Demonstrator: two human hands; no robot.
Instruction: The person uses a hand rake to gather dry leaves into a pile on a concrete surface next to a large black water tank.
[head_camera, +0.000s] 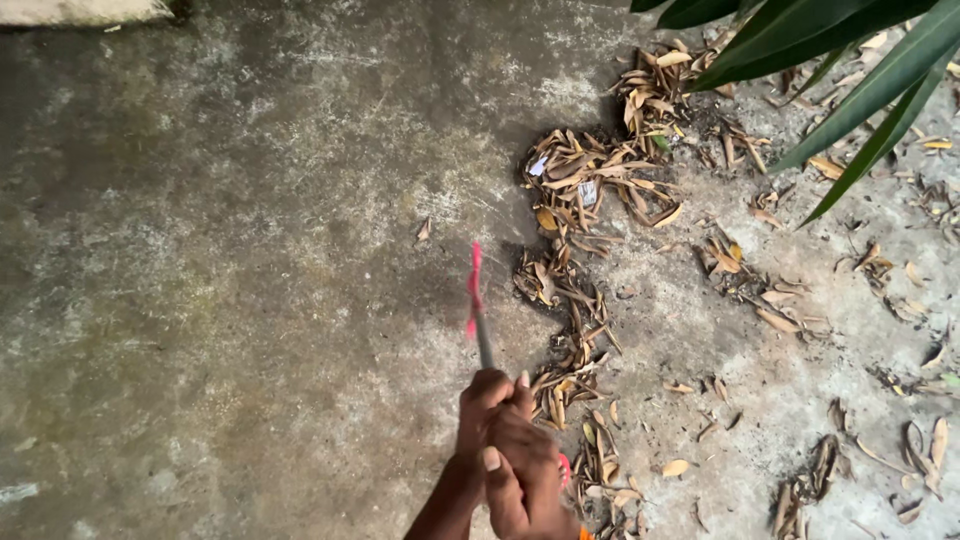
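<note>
A thin broom (478, 305) with a grey handle and pink, blurred head points up the frame over the concrete floor (220, 250), its tip just left of a long row of dry leaves (575, 250), apparently placed to push them into a pile. Both hands clasp the handle's near end: the left hand (485, 405) higher, the right hand (525, 470) below and wrapped over it, forearm rising from the bottom edge. Green leaves (840, 60) overhang top right.
</note>
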